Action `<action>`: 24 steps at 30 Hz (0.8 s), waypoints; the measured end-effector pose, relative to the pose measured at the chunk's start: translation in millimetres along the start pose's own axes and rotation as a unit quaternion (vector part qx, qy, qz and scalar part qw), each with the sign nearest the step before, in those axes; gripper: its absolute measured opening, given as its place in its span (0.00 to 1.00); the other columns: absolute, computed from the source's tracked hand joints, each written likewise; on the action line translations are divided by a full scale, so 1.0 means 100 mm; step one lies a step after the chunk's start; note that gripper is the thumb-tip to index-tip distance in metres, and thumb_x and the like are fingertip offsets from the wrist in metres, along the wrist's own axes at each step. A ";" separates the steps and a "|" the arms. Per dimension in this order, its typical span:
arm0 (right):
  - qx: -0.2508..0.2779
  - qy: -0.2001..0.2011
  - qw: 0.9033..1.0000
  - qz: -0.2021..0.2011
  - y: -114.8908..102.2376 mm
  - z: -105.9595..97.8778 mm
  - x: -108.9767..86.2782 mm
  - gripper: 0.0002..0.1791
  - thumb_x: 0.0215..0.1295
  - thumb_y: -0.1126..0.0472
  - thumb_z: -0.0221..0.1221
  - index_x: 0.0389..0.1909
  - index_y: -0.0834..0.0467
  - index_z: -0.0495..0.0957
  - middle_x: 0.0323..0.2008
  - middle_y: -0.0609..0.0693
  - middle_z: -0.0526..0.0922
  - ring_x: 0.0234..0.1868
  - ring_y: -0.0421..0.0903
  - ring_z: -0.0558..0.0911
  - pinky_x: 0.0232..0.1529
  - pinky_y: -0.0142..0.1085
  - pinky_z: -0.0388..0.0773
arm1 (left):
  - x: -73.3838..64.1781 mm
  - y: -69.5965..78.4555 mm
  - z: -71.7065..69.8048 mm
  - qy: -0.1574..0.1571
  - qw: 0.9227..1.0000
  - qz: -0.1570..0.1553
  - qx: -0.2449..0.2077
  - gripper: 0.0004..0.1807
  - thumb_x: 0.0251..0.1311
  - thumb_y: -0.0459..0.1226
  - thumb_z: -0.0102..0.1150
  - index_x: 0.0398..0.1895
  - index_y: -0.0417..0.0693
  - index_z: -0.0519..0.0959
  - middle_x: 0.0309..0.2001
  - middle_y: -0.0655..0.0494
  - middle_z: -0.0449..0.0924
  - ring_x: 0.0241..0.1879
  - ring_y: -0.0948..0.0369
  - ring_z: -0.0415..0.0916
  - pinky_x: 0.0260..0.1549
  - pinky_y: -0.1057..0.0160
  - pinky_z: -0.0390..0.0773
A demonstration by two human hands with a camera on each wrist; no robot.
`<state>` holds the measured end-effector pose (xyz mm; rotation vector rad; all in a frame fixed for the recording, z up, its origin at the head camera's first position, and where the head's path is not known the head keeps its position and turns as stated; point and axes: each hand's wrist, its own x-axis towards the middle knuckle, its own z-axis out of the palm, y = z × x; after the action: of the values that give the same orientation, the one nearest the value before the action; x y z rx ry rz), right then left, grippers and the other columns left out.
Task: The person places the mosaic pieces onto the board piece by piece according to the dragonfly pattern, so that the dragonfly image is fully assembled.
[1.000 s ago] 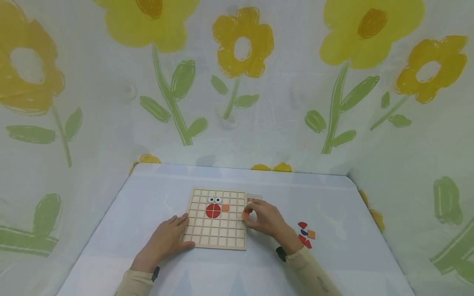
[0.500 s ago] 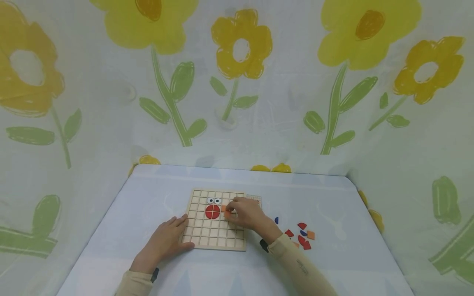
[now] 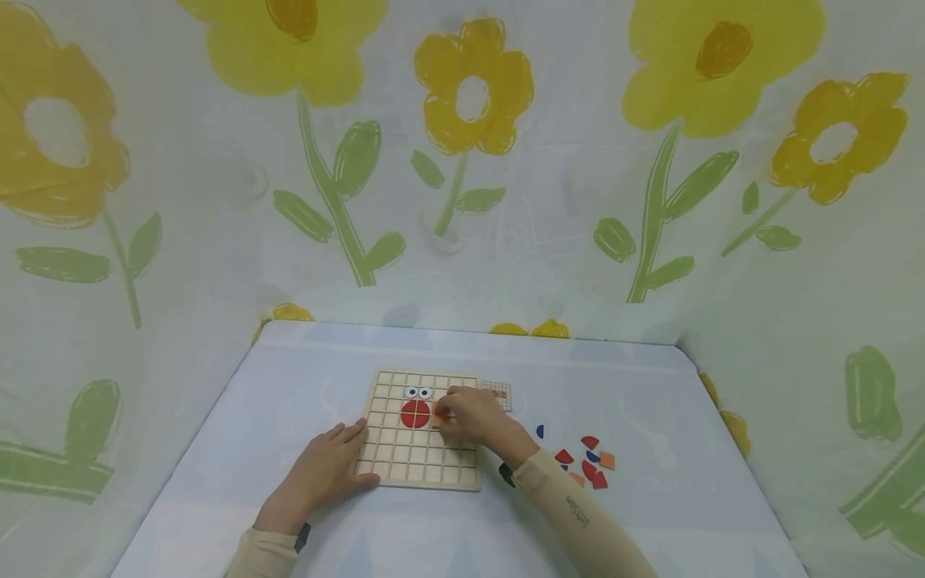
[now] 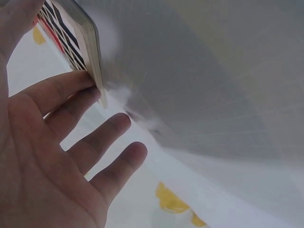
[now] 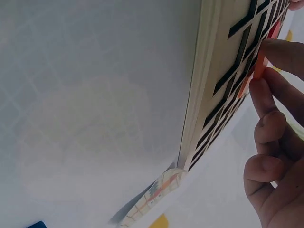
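Observation:
A wooden grid board (image 3: 417, 453) lies on the table. Set in it are two eye tiles (image 3: 418, 392), a red disc (image 3: 415, 414) of quarter pieces, and an orange square tile (image 5: 243, 89) to its right. My right hand (image 3: 475, 415) pinches another orange square tile (image 5: 259, 66) between thumb and fingertips, close over the board, just below the first one. My left hand (image 3: 332, 459) rests at the board's left side, fingers spread along the edge and thumb at the near corner. In the left wrist view, fingertips (image 4: 92, 90) touch the board's rim.
A small printed pattern card (image 3: 499, 393) lies beside the board's right edge. Further right are loose pieces: red quarter pieces (image 3: 590, 442), blue half-round pieces (image 3: 539, 431) and orange squares (image 3: 607, 461). A flowered curtain (image 3: 535, 265) stands behind the table.
My right hand has carried the orange tile leftward from the board's right edge to beside the red disc, uncovering more loose pieces. The left hand stays put.

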<state>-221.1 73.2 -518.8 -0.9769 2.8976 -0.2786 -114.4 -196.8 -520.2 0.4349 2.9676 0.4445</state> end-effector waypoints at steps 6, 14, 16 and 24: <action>0.019 -0.005 1.000 0.001 -0.01 0.00 0.00 0.10 0.64 0.50 0.70 0.45 0.44 0.89 0.36 0.37 0.81 0.33 0.36 0.74 0.30 0.29 0.73 | 0.00 0.01 0.00 0.002 1.000 0.003 0.001 0.49 0.52 0.60 0.72 0.69 0.34 0.72 0.72 0.42 0.68 0.68 0.36 0.65 0.66 0.37 0.68; 0.010 -0.012 1.000 0.010 -0.04 0.01 -0.01 0.07 0.65 0.49 0.69 0.41 0.43 0.90 0.37 0.37 0.81 0.32 0.36 0.74 0.31 0.31 0.73 | 0.00 0.00 0.02 0.010 1.000 0.006 0.010 0.48 0.52 0.59 0.72 0.68 0.34 0.72 0.71 0.42 0.68 0.68 0.36 0.66 0.66 0.38 0.68; 0.005 -0.012 1.000 0.014 -0.05 0.02 -0.02 0.07 0.65 0.49 0.69 0.41 0.43 0.90 0.37 0.37 0.81 0.33 0.36 0.73 0.36 0.36 0.75 | 0.01 0.00 0.02 0.011 1.000 0.005 0.009 0.48 0.53 0.59 0.72 0.68 0.34 0.72 0.72 0.41 0.68 0.68 0.36 0.66 0.66 0.38 0.68; -0.007 -0.007 1.000 0.011 -0.08 0.02 -0.05 0.07 0.64 0.49 0.70 0.40 0.44 0.91 0.36 0.37 0.80 0.32 0.36 0.72 0.41 0.43 0.79 | 0.01 -0.01 0.04 0.002 1.000 -0.003 0.009 0.49 0.53 0.58 0.72 0.69 0.34 0.71 0.72 0.41 0.68 0.69 0.36 0.65 0.66 0.37 0.67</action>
<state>-212.4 69.9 -519.2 -0.9454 2.8987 -0.2482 -115.3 -196.5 -524.1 0.4267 2.9784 0.4181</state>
